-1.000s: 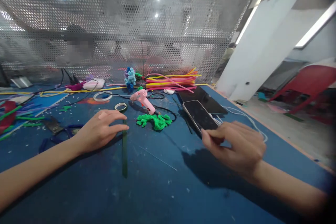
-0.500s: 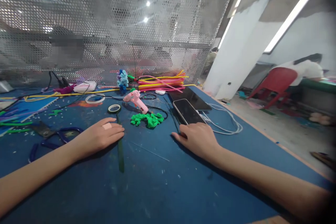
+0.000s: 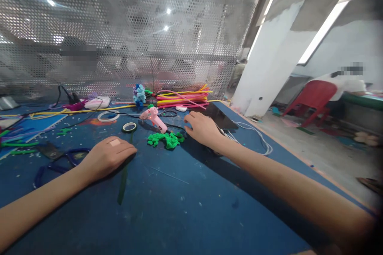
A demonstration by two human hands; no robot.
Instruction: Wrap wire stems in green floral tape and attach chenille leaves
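My left hand (image 3: 109, 154) lies over green tape strip (image 3: 122, 186), my right hand (image 3: 202, 129) beside pink glue gun (image 3: 155, 119); palms down, can't tell either grip. Careless leftward brush could shove gun into green fuzzy piece (image 3: 171, 141).

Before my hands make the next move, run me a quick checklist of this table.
1. Left hand off the dark green strip: not ok; its fingertips lie over it.
2. Right hand clear of the pink glue gun: ok; a gap shows.
3. Scissors clear of the left hand: cannot tell; a handle runs behind it.
4. Green fuzzy piece clear of the left hand: ok.
5. Glue gun cool: cannot tell.
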